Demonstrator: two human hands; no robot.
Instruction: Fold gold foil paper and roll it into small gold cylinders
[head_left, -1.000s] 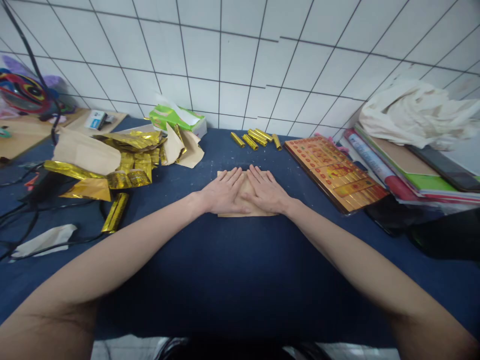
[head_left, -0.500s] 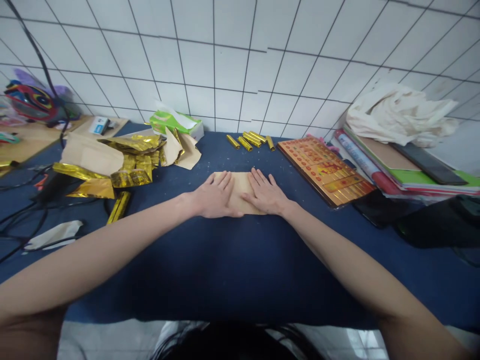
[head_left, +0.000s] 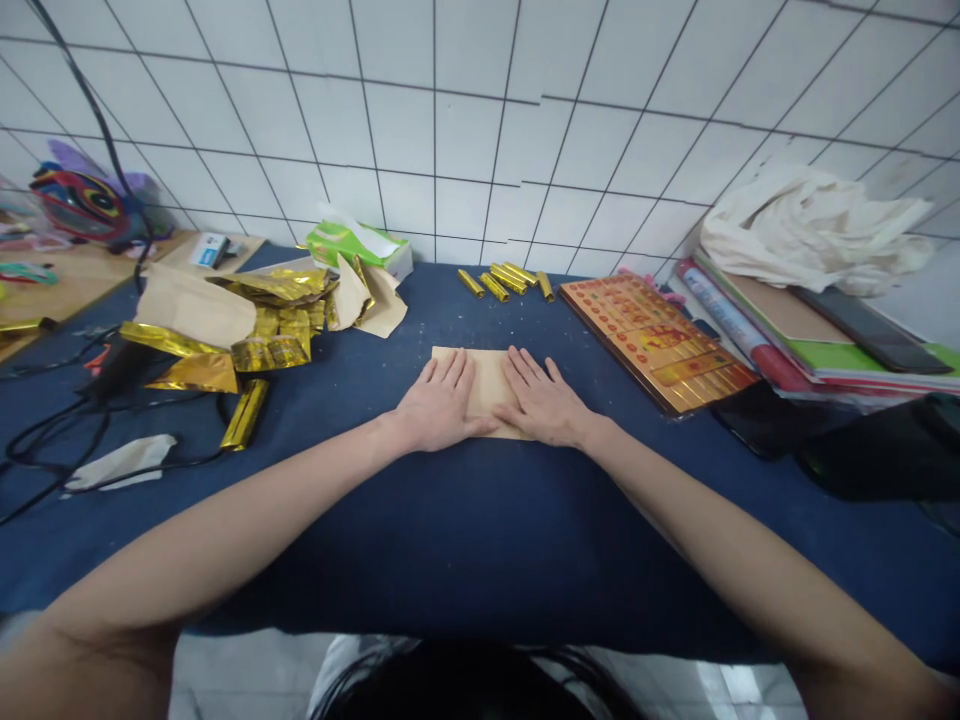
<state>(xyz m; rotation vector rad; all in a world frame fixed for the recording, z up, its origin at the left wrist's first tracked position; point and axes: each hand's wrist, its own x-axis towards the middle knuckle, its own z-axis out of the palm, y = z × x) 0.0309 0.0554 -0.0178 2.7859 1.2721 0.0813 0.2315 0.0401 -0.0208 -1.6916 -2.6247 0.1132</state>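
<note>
A folded tan paper sheet (head_left: 486, 375) lies flat on the dark blue table (head_left: 465, 520). My left hand (head_left: 439, 405) rests palm-down on its left part with the fingers stretched out. My right hand (head_left: 544, 400) presses flat on its right part, fingers spread too. Both thumbs meet near the sheet's front edge. Neither hand holds anything. Several small gold foil rolls (head_left: 506, 281) lie beyond the sheet, close to the tiled wall.
A heap of gold foil and tan paper sheets (head_left: 240, 315) sits at the left, with a green tissue pack (head_left: 352, 245) behind it. An orange-gold printed stack (head_left: 660, 340) lies at the right beside books (head_left: 787, 340) and a white cloth (head_left: 810, 225). Black cables (head_left: 67, 430) run along the left.
Both hands have slid slightly apart and back toward me over the sheet, baring more paper between them. The camera has shifted a little.
</note>
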